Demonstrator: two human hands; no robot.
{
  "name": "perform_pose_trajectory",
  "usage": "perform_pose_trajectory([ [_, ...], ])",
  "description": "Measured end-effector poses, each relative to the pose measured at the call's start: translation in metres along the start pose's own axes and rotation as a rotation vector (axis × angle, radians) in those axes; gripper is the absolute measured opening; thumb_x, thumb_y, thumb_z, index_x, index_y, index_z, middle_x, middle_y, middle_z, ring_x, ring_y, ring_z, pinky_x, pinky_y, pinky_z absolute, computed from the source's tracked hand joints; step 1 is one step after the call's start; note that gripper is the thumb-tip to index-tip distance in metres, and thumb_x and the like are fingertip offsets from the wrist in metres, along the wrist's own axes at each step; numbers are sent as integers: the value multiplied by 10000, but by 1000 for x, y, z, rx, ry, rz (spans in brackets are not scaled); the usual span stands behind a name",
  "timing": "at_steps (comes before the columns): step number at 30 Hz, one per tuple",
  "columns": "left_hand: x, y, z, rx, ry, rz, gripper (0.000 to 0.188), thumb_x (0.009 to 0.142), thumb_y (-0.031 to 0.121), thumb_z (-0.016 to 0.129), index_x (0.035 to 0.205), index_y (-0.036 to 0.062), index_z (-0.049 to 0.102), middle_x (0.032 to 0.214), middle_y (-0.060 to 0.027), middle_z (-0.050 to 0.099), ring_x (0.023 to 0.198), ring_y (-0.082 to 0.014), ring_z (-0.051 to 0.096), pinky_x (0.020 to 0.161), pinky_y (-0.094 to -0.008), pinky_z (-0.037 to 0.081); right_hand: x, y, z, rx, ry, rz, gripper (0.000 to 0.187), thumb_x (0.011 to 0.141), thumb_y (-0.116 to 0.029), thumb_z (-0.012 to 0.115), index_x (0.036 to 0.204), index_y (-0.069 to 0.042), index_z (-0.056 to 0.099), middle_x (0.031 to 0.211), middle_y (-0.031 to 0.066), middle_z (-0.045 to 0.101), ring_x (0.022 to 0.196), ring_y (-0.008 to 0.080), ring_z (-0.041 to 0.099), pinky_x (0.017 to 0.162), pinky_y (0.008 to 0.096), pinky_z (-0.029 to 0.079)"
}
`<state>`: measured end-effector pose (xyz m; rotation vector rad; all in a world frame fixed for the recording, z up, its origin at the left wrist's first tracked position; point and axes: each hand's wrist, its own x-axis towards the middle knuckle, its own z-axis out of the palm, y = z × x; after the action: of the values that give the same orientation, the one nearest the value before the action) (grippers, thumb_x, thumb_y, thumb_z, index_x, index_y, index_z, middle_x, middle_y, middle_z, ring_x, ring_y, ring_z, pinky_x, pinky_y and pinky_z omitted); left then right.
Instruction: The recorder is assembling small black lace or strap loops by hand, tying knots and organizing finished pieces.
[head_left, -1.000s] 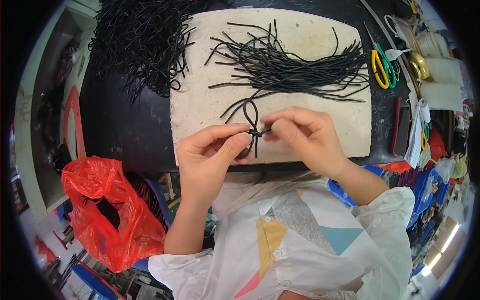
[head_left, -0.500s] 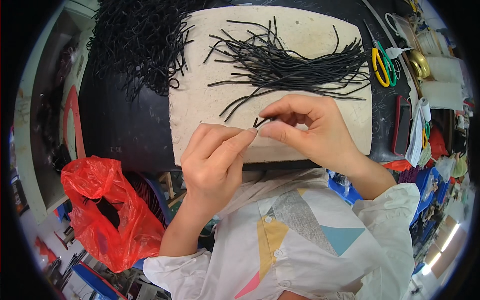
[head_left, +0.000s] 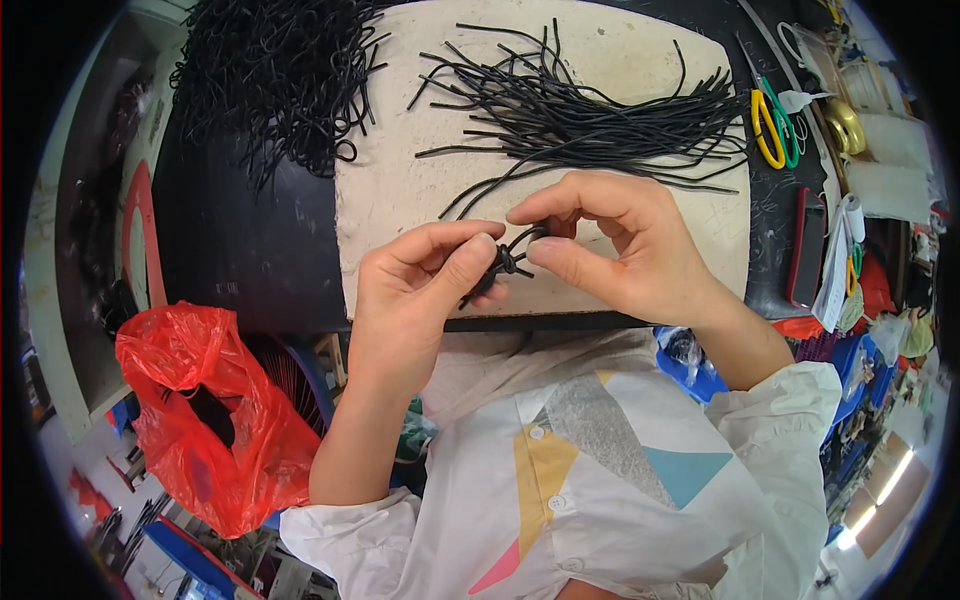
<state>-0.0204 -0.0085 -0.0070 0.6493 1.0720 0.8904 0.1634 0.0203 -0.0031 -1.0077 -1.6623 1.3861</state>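
A short black cord point(head_left: 507, 262) with a knot in its middle is held between my two hands over the near part of a pale board. My left hand point(head_left: 425, 285) pinches the knotted part between thumb and fingers, and a cord end sticks out below. With thumb and forefinger, my right hand point(head_left: 625, 240) grips the looped part of the same cord. Just beyond my hands lies a loose bundle of straight black cords point(head_left: 600, 135) on the board point(head_left: 400, 190). At the far left a large heap of looped black cords point(head_left: 270, 80) rests on the dark table.
Right of the board lie scissors point(head_left: 768, 130) with yellow and green handles, a phone in a red case point(head_left: 806, 248) and a golden roll point(head_left: 846, 126). A red plastic bag point(head_left: 215, 430) hangs at the lower left, below the dark table point(head_left: 240, 265).
My left hand has turned and opened up, so the knot between its fingers now shows. My right hand has lifted slightly away, drawing a loop of the cord into sight.
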Motion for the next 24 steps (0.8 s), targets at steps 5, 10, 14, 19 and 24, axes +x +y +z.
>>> perform_pose_trajectory([
  [5,-1,0,2,-130,1,-70,194,807,80,603,963,-35,595,784,-68,604,680,-136,612,591,-204,494,0,-1,-2,-80,-12,-42,183,721,-25,600,902,-16,622,713,44,596,635,99,530,590,229,424],
  [10,-1,-5,-1,-105,-12,-41,187,782,50,624,941,-45,600,799,-92,614,680,-133,612,606,-202,493,-1,-2,0,18,-4,34,174,718,-28,606,890,-10,622,718,47,601,634,105,540,587,232,428],
  [14,-2,-6,1,-64,9,7,177,773,28,627,926,-57,599,798,-95,617,674,-127,606,606,-200,491,0,0,-3,-72,-44,1,164,723,-36,607,884,-8,617,710,62,598,635,125,557,580,245,436],
  [19,-3,-9,2,9,29,52,153,778,17,618,906,-63,594,801,-100,613,668,-124,602,600,-198,490,0,-2,-3,-401,-87,-145,74,753,-52,585,807,-2,592,714,90,589,644,165,574,578,262,450],
  [24,-2,-13,0,-48,47,52,149,783,14,612,908,-62,586,805,-100,606,663,-124,600,596,-200,490,-5,6,4,-137,31,41,109,782,-77,577,844,10,555,720,80,585,671,150,578,585,263,452],
])
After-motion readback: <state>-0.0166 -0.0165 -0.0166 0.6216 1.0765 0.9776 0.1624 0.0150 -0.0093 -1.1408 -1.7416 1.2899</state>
